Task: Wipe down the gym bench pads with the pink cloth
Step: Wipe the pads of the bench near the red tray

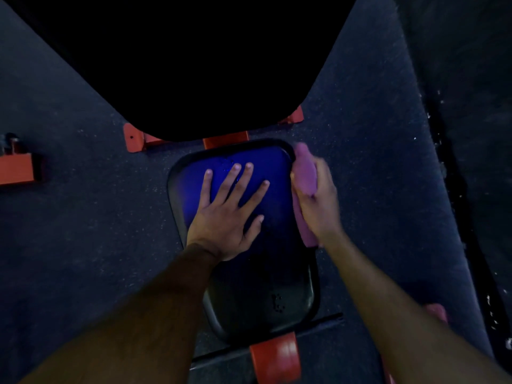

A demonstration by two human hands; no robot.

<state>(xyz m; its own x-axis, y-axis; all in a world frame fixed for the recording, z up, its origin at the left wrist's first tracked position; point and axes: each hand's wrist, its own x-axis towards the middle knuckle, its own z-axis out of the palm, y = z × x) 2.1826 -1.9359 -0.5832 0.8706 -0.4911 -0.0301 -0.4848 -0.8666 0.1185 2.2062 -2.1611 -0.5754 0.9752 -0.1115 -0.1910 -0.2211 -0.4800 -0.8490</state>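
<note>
The dark seat pad (pixel 257 289) of a gym bench lies below me, its far half lit blue. My left hand (pixel 230 209) rests flat on the pad with the fingers spread. My right hand (pixel 318 200) grips the pink cloth (pixel 304 173) against the pad's right edge; part of the cloth hangs down under my wrist. The large black back pad (pixel 199 65) fills the top of the view, too dark for any detail.
Orange bench frame parts show at the back (pixel 224 139), at the front (pixel 274 358) and as a foot bracket (pixel 133 139). Another orange frame piece (pixel 16 167) sits on the dark speckled rubber floor (pixel 83 217) at the left. A black bar (pixel 277 336) crosses under the seat.
</note>
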